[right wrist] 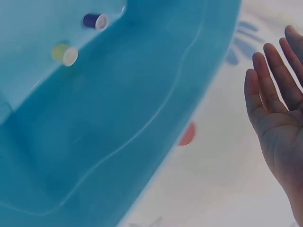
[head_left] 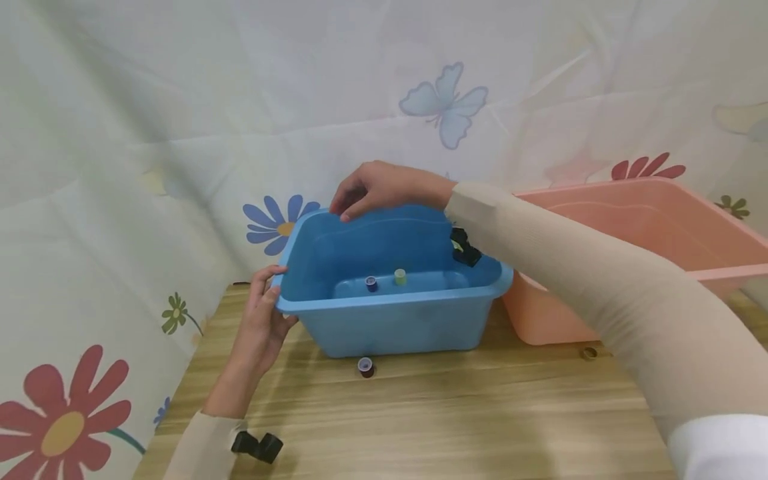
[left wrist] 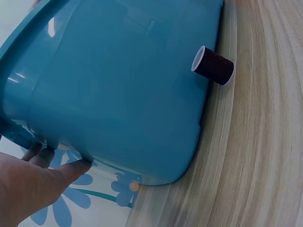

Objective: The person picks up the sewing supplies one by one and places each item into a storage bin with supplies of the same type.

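Observation:
A blue tub [head_left: 384,333] stands on the wooden table. My left hand [head_left: 262,320] grips its left rim, the fingers lying at and under the edge in the left wrist view. Inside, on the tub floor, are a small purple cylinder [head_left: 372,284] with a white end and a pale green one [head_left: 400,277]. A dark maroon cylinder [left wrist: 214,66] with white ends stands on the table close to the tub's front wall. My right hand [head_left: 375,190] is raised over the tub's back rim, fingers loosely bent in the head view and spread in the right wrist view, holding nothing.
A pink tub [head_left: 636,220] stands to the right, close beside the blue one and partly behind my right sleeve. A small brownish round thing [head_left: 589,353] lies on the table [head_left: 456,413] in front of it. A patterned cloth [head_left: 300,87] hangs behind.

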`<state>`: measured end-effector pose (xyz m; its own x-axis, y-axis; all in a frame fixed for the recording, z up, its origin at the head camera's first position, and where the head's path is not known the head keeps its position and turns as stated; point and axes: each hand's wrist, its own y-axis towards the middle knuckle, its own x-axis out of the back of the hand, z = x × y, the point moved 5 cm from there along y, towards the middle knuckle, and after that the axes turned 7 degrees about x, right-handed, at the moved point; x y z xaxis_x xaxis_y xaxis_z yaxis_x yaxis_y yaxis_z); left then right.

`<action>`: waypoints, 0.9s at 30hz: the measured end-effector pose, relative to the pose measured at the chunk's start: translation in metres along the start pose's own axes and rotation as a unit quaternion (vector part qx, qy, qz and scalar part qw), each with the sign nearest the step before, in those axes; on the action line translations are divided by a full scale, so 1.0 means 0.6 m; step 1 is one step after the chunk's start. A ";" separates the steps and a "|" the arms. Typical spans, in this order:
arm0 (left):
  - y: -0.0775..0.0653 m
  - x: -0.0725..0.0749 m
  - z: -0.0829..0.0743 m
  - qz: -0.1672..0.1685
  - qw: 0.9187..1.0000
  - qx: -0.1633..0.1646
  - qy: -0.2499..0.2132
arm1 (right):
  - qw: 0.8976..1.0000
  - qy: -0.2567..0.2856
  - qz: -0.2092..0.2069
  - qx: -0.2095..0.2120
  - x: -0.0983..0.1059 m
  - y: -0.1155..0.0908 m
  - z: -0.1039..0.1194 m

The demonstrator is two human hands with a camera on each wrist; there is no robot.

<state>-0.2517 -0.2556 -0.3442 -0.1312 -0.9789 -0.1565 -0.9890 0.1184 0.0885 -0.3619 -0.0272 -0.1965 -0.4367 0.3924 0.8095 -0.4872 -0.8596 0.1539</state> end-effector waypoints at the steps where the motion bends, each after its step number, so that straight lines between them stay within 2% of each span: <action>1: 0.000 0.000 0.001 0.001 1.000 0.000 -0.001 | 1.000 0.000 0.001 0.002 0.001 -0.004 0.008; 10: 0.000 -0.002 0.001 0.004 1.000 -0.008 -0.001 | 0.998 -0.017 0.006 0.053 0.003 -0.049 0.079; 15: 0.001 -0.004 0.003 0.007 1.000 -0.002 0.006 | 0.995 -0.010 -0.004 0.101 -0.010 -0.097 0.115; 22: 0.002 -0.005 0.005 0.001 1.000 -0.003 0.004 | 0.990 -0.008 -0.017 0.141 -0.053 -0.178 0.151; 27: 0.006 -0.005 0.004 0.004 1.000 -0.001 0.009 | 0.986 0.017 -0.024 0.163 -0.103 -0.238 0.149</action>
<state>-0.2548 -0.2521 -0.3459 -0.1382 -0.9807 -0.1380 -0.9877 0.1261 0.0924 -0.1976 0.0421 -0.2177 -0.4459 0.4416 0.7785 -0.2415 -0.8969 0.3705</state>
